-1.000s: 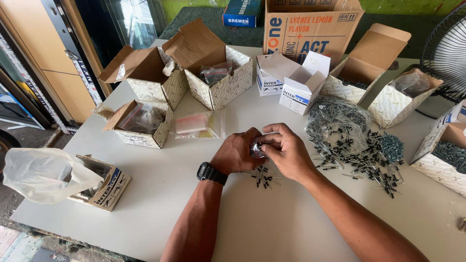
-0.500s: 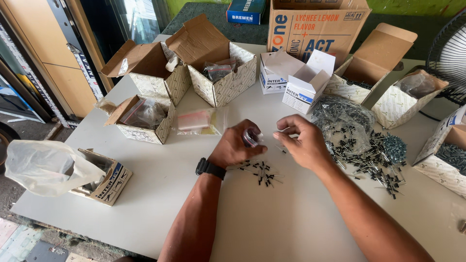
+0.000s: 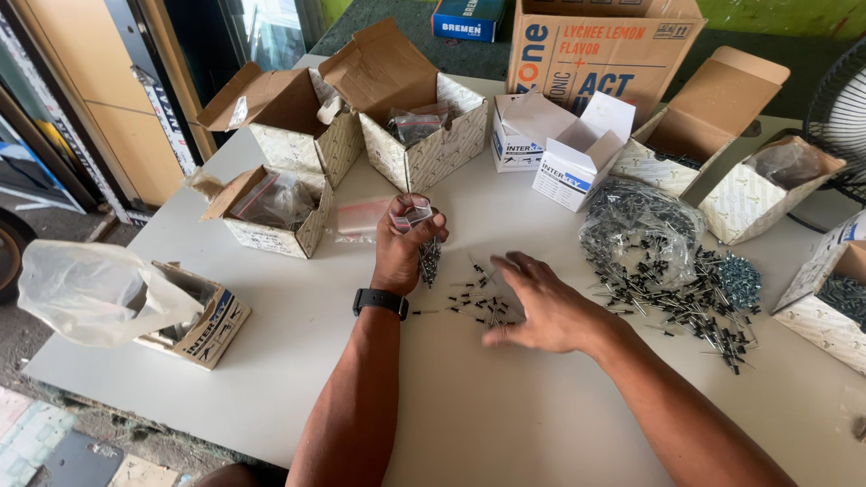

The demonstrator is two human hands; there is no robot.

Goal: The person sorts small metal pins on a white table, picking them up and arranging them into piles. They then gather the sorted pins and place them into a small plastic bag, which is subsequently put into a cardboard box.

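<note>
Several small dark screws lie scattered on the white table at the centre of the frame, their long axes pointing every way, none lined up. This loose cluster sits just beside the fingertips of the right hand, to its left in the frame and partly under the spread fingers; that hand is flat and open, palm down, holding nothing. The left hand stands just above and left of the cluster, raised off the table, fingers curled closed around a small clear plastic bag with a bunch of screws hanging below the fist. The right hand is the nearer one to the loose screws. Further right lies a large heap of the same screws under a crumpled clear bag, well apart from both hands. Open cardboard boxes ring the upper half of the frame. A black watch sits on the left wrist.
</note>
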